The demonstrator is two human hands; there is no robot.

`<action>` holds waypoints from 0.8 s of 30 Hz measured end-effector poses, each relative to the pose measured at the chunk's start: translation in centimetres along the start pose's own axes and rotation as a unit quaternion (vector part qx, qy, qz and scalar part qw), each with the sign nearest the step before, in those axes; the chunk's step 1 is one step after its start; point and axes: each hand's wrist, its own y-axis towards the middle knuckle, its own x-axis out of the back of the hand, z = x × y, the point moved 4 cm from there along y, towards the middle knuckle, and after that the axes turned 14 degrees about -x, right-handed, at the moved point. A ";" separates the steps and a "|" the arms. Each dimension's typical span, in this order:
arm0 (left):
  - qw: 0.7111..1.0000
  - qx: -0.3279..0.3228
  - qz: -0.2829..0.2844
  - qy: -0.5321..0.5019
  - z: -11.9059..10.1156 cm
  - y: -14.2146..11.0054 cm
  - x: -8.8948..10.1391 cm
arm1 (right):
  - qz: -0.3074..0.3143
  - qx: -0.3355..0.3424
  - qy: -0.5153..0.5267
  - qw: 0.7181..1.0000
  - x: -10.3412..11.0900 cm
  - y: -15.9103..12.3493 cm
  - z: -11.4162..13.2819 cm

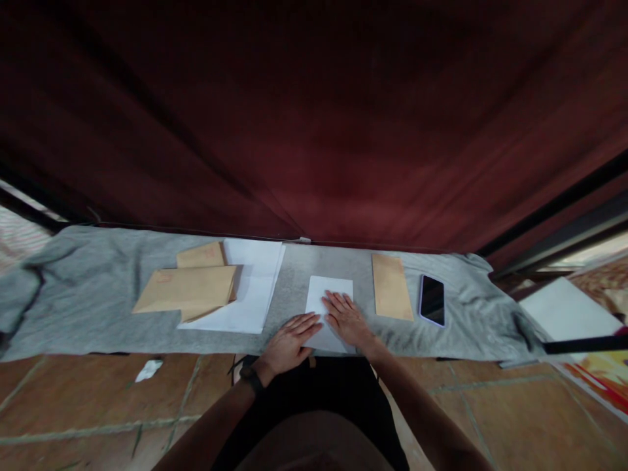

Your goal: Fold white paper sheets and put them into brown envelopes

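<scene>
In front of me a white sheet of paper (pixel 318 288), which looks folded, lies on a grey cloth. My left hand (pixel 290 341) rests with its fingers flat over the sheet's left edge. Lying on the sheet's right half, my right hand (pixel 346 317) has its fingers spread. Neither hand grips anything. To the right sits a single brown envelope (pixel 392 288). Over on the left, several brown envelopes (pixel 189 288) overlap a stack of white sheets (pixel 255 281).
A phone (pixel 432 300) with a pale purple edge lies right of the single envelope. The grey cloth (pixel 98 288) covers a long narrow surface against a dark red curtain (pixel 314 144). On the tiled floor (pixel 88 392) is a crumpled white scrap (pixel 148 370).
</scene>
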 end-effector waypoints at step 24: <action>0.917 0.177 -0.313 -0.172 3.5 3.0 7.2 | -0.092 -0.300 0.491 0.813 11.7 -4.1 -1.2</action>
